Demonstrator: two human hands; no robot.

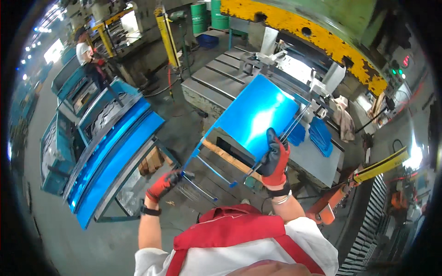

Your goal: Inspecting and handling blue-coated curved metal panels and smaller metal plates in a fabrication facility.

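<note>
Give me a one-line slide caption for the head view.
Beside a yellow-edged press, the right hand holds a blue sheet while the left hand grips a thin blue strip.

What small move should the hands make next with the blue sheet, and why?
Probably steady the blue sheet before shifting it: the right hand grips its near edge, while the left hand holds the end of a narrow blue strip jutting from the sheet's left side, whose thin prongs might catch.
</note>
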